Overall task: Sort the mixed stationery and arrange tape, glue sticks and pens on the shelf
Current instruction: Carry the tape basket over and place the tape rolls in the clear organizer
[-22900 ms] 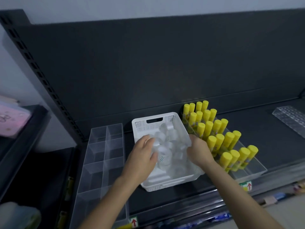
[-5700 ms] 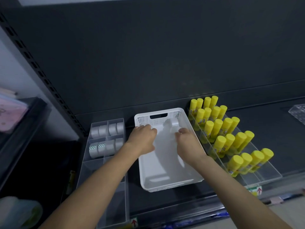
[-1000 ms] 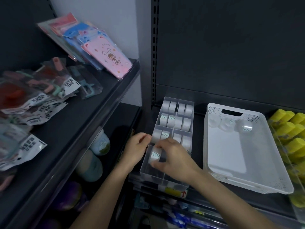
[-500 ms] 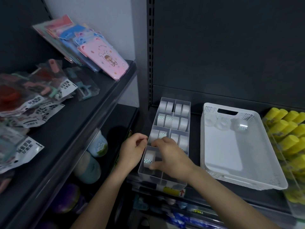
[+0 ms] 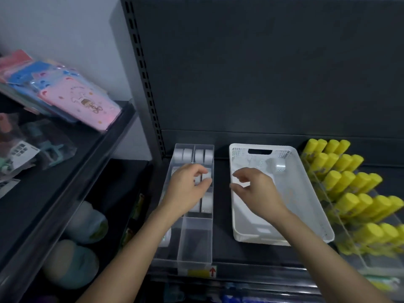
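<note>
Tape rolls stand on edge in the back cells of the clear divided tray, 6 o'clock on the dark shelf. Left hand hovers over the tray's second row, fingers curled above the rolls there; cannot tell if it pinches one. Right hand at 4 o'clock, over the left rim of the white basket, fingers loosely bent, thumb and forefinger apart, nothing held. Loose tape roll lies at the basket's far end, 1 o'clock of that hand. Yellow glue sticks lean in rows at 3 o'clock, just beside the basket.
</note>
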Action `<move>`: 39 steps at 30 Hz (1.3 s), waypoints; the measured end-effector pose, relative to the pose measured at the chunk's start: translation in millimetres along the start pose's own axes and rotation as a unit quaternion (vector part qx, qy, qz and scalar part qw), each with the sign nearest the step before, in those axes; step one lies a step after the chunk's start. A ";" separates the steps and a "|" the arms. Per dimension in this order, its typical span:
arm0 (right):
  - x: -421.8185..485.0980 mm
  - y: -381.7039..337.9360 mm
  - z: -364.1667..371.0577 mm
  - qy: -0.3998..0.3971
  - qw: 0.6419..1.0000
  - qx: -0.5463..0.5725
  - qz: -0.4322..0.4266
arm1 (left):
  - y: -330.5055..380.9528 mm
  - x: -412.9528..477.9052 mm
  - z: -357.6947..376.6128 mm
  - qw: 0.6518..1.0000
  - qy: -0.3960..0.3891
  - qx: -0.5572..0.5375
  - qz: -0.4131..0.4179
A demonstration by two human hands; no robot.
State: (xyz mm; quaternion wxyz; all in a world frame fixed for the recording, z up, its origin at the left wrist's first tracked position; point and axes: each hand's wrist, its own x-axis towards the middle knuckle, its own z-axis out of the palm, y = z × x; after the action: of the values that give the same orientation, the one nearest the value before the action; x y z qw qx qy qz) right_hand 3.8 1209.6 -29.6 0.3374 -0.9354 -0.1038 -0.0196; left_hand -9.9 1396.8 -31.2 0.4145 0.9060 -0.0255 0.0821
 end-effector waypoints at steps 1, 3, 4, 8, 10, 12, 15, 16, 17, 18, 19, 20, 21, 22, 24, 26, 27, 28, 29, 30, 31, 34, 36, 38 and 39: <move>3.8 10.1 -4.6 0.006 1.000 -0.009 0.014 | 7.5 8.5 6.0 1.000 -0.017 0.013 0.014; 11.6 30.3 -13.7 0.008 0.998 -0.036 0.048 | 20.2 25.7 18.7 0.998 -0.047 0.028 0.035; 15.7 40.1 -18.2 0.009 0.997 -0.050 0.063 | 24.9 34.2 25.5 0.997 -0.062 0.037 0.042; 32.4 70.7 -29.8 0.010 0.990 -0.098 0.106 | 36.2 68.6 51.9 0.983 -0.109 0.121 0.091; 42.2 79.8 -30.4 0.014 0.989 -0.114 0.099 | 40.1 85.1 62.9 0.970 -0.135 0.170 0.108; 52.7 85.4 -29.6 0.011 0.987 -0.137 0.090 | 43.4 99.6 74.0 0.948 -0.165 0.239 0.132; 67.2 89.8 -28.7 -0.009 0.981 -0.170 0.093 | 47.4 114.2 89.3 0.905 -0.201 0.339 0.161; 71.1 91.1 -28.2 -0.018 0.978 -0.181 0.098 | 48.2 117.7 92.8 0.890 -0.210 0.368 0.167; 74.2 92.5 -27.3 -0.027 0.976 -0.192 0.102 | 48.5 121.4 95.3 0.876 -0.217 0.396 0.172; 76.1 93.7 -26.1 -0.038 0.972 -0.203 0.109 | 48.1 125.2 97.0 0.861 -0.227 0.419 0.175; 77.3 94.7 -24.8 -0.050 0.970 -0.209 0.117 | 47.5 128.6 98.1 0.849 -0.240 0.437 0.177; 77.8 94.9 -23.5 -0.058 0.968 -0.211 0.123 | 46.6 131.6 99.3 0.838 -0.251 0.451 0.176; 78.1 95.3 -22.4 -0.062 0.967 -0.215 0.125 | 45.3 133.4 100.6 0.831 -0.258 0.460 0.176; 78.6 95.6 -21.5 -0.062 0.966 -0.220 0.124 | 44.7 134.2 101.8 0.829 -0.260 0.463 0.177; 78.8 95.8 -19.5 -0.058 0.967 -0.220 0.112 | 43.5 133.2 103.3 0.832 -0.254 0.457 0.184; 78.2 99.2 -17.1 -0.053 0.972 -0.206 0.101 | 44.1 132.0 102.4 0.848 -0.252 0.428 0.187; 77.3 100.5 -16.4 -0.050 0.975 -0.193 0.096 | 45.4 130.7 100.0 0.861 -0.251 0.402 0.183; 75.9 101.1 -16.7 -0.049 0.978 -0.180 0.092 | 47.0 128.5 96.5 0.879 -0.248 0.368 0.173; 74.9 100.9 -17.5 -0.050 0.981 -0.167 0.087 | 49.0 126.1 92.5 0.898 -0.241 0.331 0.162; 73.6 100.3 -18.3 -0.055 0.983 -0.157 0.083 | 50.1 123.0 88.9 0.916 -0.232 0.293 0.145; 72.0 99.5 -18.7 -0.063 0.984 -0.148 0.078 | 50.9 119.2 84.7 0.934 -0.219 0.254 0.124; 65.7 96.5 -17.1 -0.085 0.984 -0.142 0.061 | 49.8 107.1 71.7 0.967 -0.181 0.165 0.064; 58.9 94.9 -14.0 -0.102 0.983 -0.143 0.050 | 46.7 98.7 64.5 0.976 -0.164 0.136 0.036; 52.5 93.3 -11.5 -0.119 0.982 -0.140 0.048 | 43.8 90.1 58.7 0.982 -0.154 0.107 0.017; 50.6 93.4 -11.4 -0.125 0.980 -0.147 0.046 | 42.0 86.8 56.4 0.984 -0.150 0.094 0.019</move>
State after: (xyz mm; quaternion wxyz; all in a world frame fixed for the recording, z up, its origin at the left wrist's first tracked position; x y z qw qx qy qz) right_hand 73.0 1141.4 -74.0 0.1809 -0.9737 -0.0975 0.0981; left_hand 78.0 1328.6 -21.4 0.3175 0.9422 -0.0970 -0.0447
